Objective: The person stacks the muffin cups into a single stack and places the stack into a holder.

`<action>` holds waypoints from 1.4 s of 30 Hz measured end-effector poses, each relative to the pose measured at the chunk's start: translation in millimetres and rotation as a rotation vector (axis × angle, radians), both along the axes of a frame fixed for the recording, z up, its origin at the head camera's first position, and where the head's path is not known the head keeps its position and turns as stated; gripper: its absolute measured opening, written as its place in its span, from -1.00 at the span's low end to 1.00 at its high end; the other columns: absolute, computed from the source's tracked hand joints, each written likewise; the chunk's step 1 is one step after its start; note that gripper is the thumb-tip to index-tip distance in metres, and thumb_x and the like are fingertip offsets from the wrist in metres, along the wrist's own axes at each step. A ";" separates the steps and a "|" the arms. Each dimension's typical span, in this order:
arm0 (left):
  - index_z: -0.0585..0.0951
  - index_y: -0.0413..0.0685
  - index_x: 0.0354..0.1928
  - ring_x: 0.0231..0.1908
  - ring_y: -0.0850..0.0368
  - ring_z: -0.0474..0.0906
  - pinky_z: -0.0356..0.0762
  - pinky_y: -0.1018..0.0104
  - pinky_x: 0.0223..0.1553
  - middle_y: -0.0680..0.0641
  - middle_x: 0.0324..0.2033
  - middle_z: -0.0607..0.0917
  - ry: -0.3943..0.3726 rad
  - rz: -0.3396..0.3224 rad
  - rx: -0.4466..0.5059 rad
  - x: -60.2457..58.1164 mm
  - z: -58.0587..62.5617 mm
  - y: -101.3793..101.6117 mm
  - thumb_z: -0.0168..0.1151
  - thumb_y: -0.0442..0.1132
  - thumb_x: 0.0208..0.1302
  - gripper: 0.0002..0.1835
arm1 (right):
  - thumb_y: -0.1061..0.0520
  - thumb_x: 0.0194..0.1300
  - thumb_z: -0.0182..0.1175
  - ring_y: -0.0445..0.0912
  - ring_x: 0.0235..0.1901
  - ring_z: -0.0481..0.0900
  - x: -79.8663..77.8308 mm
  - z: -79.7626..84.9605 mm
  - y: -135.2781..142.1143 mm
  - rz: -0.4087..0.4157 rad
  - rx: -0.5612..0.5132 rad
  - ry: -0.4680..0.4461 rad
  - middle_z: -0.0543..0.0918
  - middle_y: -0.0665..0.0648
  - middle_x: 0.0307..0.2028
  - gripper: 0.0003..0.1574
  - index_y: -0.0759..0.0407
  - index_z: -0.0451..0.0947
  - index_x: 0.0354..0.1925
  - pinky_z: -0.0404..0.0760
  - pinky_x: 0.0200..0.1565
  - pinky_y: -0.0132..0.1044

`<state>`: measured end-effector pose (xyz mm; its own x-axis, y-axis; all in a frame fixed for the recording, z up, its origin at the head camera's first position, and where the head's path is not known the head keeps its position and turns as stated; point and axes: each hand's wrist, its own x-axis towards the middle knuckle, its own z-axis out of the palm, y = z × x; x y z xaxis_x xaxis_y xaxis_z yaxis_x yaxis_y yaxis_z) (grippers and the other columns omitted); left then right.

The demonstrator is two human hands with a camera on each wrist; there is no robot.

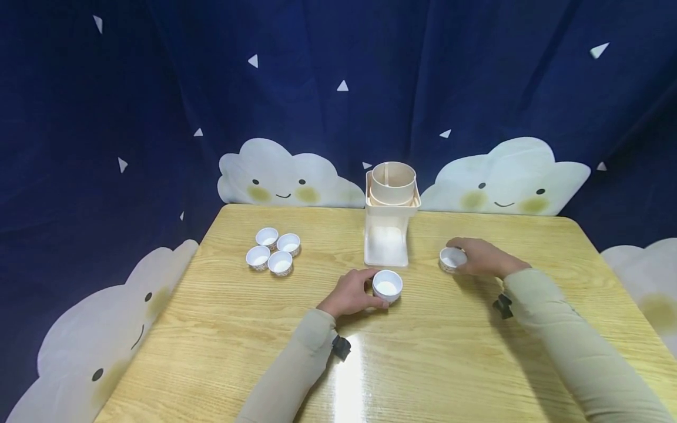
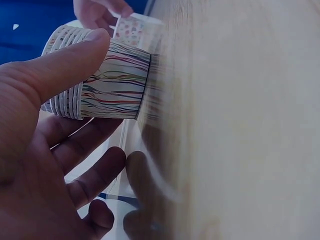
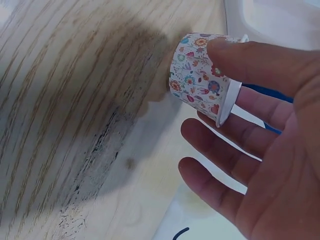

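Note:
My left hand (image 1: 353,292) grips a stack of nested paper cups (image 1: 388,286) near the middle of the table. In the left wrist view the stack (image 2: 115,82) shows several white rims and wavy coloured stripes, the thumb lying along it. To the right, my right hand (image 1: 483,257) holds a small paper cup (image 1: 451,259) between thumb and fingers. Flowers are printed on that cup (image 3: 197,75), as the right wrist view shows, and its base is close to the tabletop. Both the cup and the stack have white insides facing up in the head view.
Several white paper cups (image 1: 280,263) stand grouped on the left of the wooden table (image 1: 211,329). A cream plastic stand with a round holder (image 1: 393,185) on top is at the back middle. Cloud-shaped panels (image 1: 285,176) and a dark blue curtain (image 1: 344,35) border the table.

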<state>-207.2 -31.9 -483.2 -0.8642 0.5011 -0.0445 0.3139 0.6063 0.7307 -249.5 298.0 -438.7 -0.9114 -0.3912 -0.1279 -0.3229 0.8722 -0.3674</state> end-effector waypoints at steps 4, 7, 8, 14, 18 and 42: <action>0.63 0.20 0.11 -0.29 0.27 0.46 0.39 0.38 -0.17 0.12 -0.18 0.74 0.009 -0.005 0.004 -0.5 -0.1 0.3 0.61 0.00 -0.10 -0.37 | 0.14 0.06 0.45 0.16 -0.06 0.59 0.6 1.6 -0.2 -0.005 -0.006 0.020 0.67 0.34 -0.01 -0.32 0.34 0.49 0.13 0.52 0.03 0.12; 0.63 0.20 0.11 -0.29 0.26 0.46 0.39 0.38 -0.18 0.12 -0.19 0.74 0.011 -0.007 0.005 -1.0 -0.6 0.4 0.61 0.00 -0.10 -0.37 | 0.15 0.04 0.46 0.16 -0.08 0.60 2.0 5.2 -1.8 0.004 -0.004 0.052 0.67 0.34 -0.02 -0.31 0.35 0.50 0.12 0.53 0.00 0.10; 0.63 0.20 0.11 -0.30 0.26 0.45 0.39 0.39 -0.18 0.13 -0.20 0.73 0.011 -0.006 0.001 -1.1 -0.8 0.4 0.61 0.00 -0.09 -0.37 | 0.15 0.03 0.46 0.17 -0.07 0.60 2.6 6.7 -2.6 0.015 -0.001 0.069 0.67 0.36 -0.01 -0.31 0.37 0.51 0.12 0.54 0.01 0.11; 0.62 0.24 0.13 -0.34 0.27 0.43 0.37 0.40 -0.22 0.15 -0.27 0.70 0.012 -0.006 -0.010 -1.4 -1.2 -0.1 0.61 0.02 -0.10 -0.35 | 0.15 -0.02 0.48 0.30 0.04 0.57 10.1 20.3 -11.2 0.068 0.019 0.159 0.64 0.42 0.02 -0.29 0.42 0.53 0.09 0.50 0.10 0.21; 0.62 0.23 0.12 -0.32 0.27 0.45 0.38 0.39 -0.21 0.15 -0.25 0.71 0.004 -0.006 0.005 -1.1 -0.1 -0.1 0.60 0.01 -0.09 -0.36 | 0.14 -0.01 0.48 0.31 0.08 0.55 19.2 34.1 -21.5 0.071 0.015 0.176 0.63 0.39 0.03 -0.30 0.37 0.54 0.10 0.47 0.14 0.23; 0.64 0.23 0.10 -0.36 0.30 0.43 0.37 0.43 -0.24 0.14 -0.27 0.72 0.051 -0.005 -0.003 0.8 -2.2 1.1 0.61 0.00 -0.11 -0.37 | 0.19 -0.03 0.48 0.18 0.04 0.58 54.8 73.9 -85.5 0.210 0.009 0.267 0.63 0.28 0.06 -0.40 0.22 0.59 0.04 0.57 0.07 0.12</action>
<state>-206.3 -30.8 -485.3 -0.8631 0.5051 -0.0024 0.3532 0.6070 0.7119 -194.7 212.6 -364.8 -0.8131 -0.5735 0.0999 -0.5792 0.7796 -0.2383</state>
